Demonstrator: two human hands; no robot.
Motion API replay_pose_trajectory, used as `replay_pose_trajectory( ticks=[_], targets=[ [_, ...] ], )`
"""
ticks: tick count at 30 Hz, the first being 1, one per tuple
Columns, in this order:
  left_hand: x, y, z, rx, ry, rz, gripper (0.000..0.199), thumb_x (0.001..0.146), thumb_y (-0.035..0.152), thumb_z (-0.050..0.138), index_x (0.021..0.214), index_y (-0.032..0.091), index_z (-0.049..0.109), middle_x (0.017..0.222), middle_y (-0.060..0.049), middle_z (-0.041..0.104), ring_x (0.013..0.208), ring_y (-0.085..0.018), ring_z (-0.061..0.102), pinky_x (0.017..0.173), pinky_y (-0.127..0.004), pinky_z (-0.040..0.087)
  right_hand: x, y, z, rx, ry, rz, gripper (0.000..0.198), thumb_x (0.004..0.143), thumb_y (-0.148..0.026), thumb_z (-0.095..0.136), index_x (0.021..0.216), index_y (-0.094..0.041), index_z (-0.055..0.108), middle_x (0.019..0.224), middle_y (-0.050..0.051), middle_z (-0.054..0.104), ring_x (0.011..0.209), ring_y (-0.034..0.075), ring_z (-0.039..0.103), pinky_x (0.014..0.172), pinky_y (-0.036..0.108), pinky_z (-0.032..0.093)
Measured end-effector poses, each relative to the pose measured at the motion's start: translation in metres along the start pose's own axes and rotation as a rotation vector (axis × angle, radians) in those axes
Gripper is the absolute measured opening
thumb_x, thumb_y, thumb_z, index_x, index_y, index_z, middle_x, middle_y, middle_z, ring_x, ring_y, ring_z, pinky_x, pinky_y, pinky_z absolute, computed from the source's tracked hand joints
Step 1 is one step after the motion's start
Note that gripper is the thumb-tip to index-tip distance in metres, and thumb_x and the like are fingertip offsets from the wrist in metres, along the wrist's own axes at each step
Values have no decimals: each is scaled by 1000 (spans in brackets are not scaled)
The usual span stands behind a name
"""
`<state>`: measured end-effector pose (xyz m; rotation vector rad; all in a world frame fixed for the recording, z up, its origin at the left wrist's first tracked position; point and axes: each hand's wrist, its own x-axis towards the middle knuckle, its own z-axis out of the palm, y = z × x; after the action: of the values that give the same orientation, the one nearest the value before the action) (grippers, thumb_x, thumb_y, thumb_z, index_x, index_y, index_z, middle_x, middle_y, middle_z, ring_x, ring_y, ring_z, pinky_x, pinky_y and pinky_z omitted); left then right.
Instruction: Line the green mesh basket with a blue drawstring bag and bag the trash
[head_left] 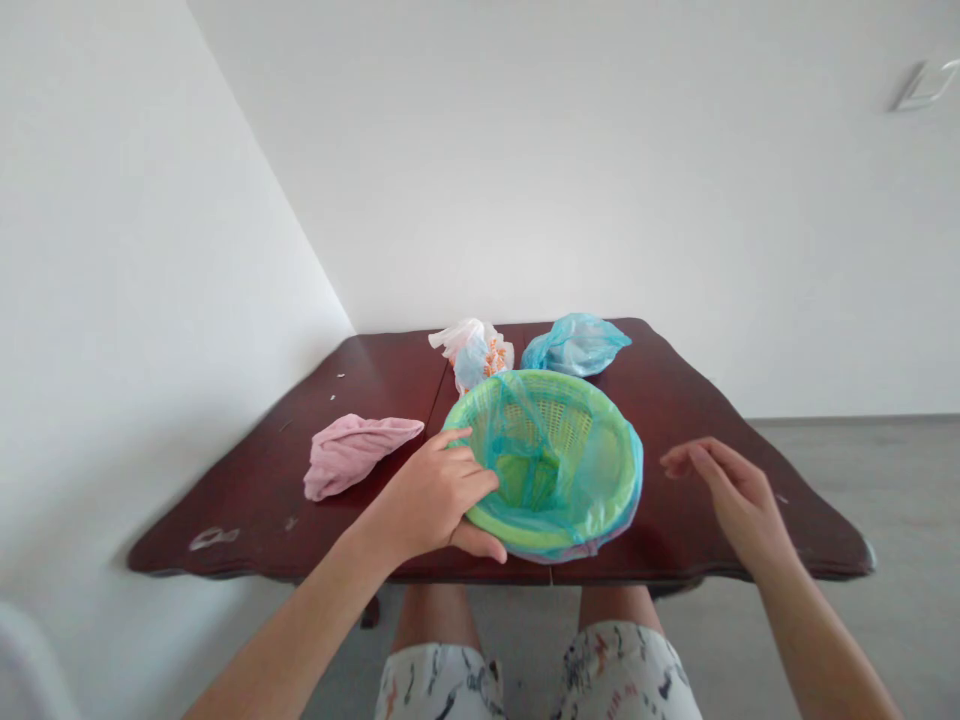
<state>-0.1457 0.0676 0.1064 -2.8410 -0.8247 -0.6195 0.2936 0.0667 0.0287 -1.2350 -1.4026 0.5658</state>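
Note:
In front of me a light green plastic basket (484, 400) with woven-look holes stands upright near the table's front edge. A thin translucent blue plastic bag (600, 480) lies inside it and folds over the rim at the right and front. My left hand (450, 495) grips the basket's left rim, with the fingers over the inside and the thumb outside at the front. To the right of the basket, apart from it, my right hand (731, 490) hovers over the table. Its fingers are curled together near the thumb, and nothing shows in them.
On the dark red wooden table (255, 480), a folded pink cloth (360, 455) lies at the left. Behind the basket sit a white plastic bag (472, 350) with orange print and a bunched blue plastic bag (577, 345). White walls stand behind and at the left.

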Motion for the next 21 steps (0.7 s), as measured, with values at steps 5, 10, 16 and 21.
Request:
replay_pose_trajectory(
  ticks=[5,10,16,21],
  targets=[
    [9,-2,9,81,-11,-26,93,104,106,39,92,23,77,79,-6,79,81,-29,79,115,-57,61,-69,116,-8,-181,76,132,56,108,-78,66,101,-26,87,109,12,91,104,34,87,96,46,71],
    [9,-10,-21,119,48,0,82,114,94,38,128,26,82,117,-11,91,109,-33,85,130,-59,52,-94,146,3,-438,52,-50,46,115,-63,57,110,-28,86,144,14,86,136,40,81,130,66,56],
    [34,-109,-39,19,566,-420,64,121,77,39,148,29,73,160,-14,75,154,-34,70,137,-58,51,-86,131,30,-661,107,-164,47,120,-54,46,129,-25,83,169,15,74,165,41,65,148,74,29],
    [100,-195,56,-94,321,-899,118,95,85,86,184,21,43,201,-31,11,185,-58,19,143,-74,34,-77,116,64,-779,111,-45,64,121,-57,39,164,-18,67,189,22,51,180,46,44,146,82,24]
  ],
)
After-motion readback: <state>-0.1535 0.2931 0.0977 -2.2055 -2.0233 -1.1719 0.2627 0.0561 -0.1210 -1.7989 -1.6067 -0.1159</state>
